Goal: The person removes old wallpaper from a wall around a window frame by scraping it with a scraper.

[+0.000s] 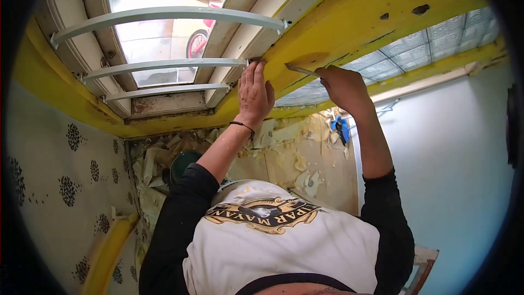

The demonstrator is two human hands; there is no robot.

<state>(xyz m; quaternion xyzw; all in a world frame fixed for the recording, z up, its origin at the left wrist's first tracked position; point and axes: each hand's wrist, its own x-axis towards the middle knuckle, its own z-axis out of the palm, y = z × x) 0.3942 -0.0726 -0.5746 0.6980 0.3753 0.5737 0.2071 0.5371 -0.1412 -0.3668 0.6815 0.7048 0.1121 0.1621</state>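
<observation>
My right hand (pixel 345 88) is closed around a thin metal scraper (pixel 301 69); its handle is hidden in my fist. The blade points left and its tip lies at the yellow painted frame (pixel 349 27), beside a darker worn patch. My left hand (pixel 254 92) rests with fingers stretched out against the edge where the white window frame (pixel 256 33) meets the yellow wood. It is just at the end of the middle metal bar (pixel 164 68) and holds nothing.
Curved metal bars cross the window (pixel 158 43). Glass blocks (pixel 415 49) sit beside the yellow frame. Peeled scraps (pixel 273 136) cover the floor below, with a dark green bucket (pixel 184 164) and a blue object (pixel 340 129). Patterned wallpaper (pixel 54 180) is at left, a pale wall (pixel 436 153) at right.
</observation>
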